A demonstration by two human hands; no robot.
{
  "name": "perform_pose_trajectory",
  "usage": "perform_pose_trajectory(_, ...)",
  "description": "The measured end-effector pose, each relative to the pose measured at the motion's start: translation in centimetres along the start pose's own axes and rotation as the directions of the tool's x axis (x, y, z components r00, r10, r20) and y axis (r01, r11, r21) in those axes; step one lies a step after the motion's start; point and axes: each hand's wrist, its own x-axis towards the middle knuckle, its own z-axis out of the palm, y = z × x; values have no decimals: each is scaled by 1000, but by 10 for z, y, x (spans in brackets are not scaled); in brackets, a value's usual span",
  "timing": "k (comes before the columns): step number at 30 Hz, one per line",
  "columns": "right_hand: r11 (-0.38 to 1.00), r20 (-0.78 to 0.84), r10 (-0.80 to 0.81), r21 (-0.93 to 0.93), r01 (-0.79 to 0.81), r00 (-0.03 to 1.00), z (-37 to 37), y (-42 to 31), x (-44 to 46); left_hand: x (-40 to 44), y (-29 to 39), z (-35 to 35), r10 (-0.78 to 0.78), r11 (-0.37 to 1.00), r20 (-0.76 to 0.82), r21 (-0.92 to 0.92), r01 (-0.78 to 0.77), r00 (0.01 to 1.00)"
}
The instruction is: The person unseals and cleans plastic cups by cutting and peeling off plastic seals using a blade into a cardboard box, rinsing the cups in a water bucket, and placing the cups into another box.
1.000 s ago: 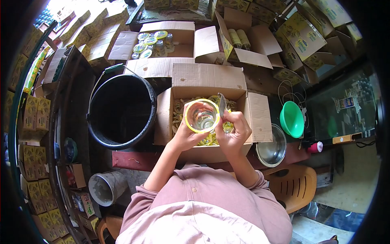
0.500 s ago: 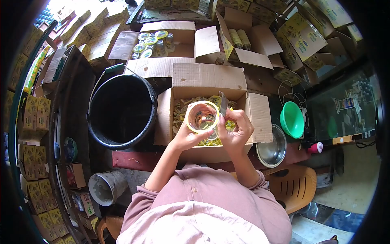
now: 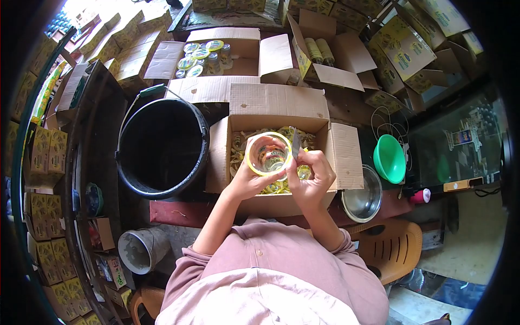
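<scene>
One clear cup, mid-frame, grasped in the left hand; right hand pinching a metal blade at its right edge, contact unclear. Both above an open carton of yellow scraps, black bucket to frame left, steel bowl and green bowl to frame right. Farther, upper left of centre, a second box holding yellow-topped cups.

"Lemon" — printed on yellow carton, upper right.
</scene>
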Motion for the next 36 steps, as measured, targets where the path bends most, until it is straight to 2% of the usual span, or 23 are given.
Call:
perform_pose_trajectory(11,991,20,-87,-104,88,996,-1,2,3,-1,-5,-8,11,985,53,172,-20,999)
perform_pose_trajectory(17,978,48,-132,-158,138,990,0,6,4,-1,-3,-13,-12,978,121,207,-13,993)
perform_pose_trajectory(20,978,69,-135,-153,144,988,0,10,9,0,4,-10,28,977,131,206,-55,991)
perform_pose_trajectory(23,988,48,-99,-117,105,994,-1,9,10,-6,-3,-5,-106,988,76,-104,114,991)
perform_pose_trajectory(24,992,33,-74,-101,77,997,-2,7,11,-6,-3,-4,-98,987,65,-122,105,993)
perform_pose_trajectory(28,997,19,69,13,-70,997,-5,1,4,-4,-2,-3,-83,985,35,-149,87,996)
perform_pose_trajectory(36,999,31,50,17,-51,998,-2,-5,-3,-1,-1,-4,-43,997,21,-70,44,999)
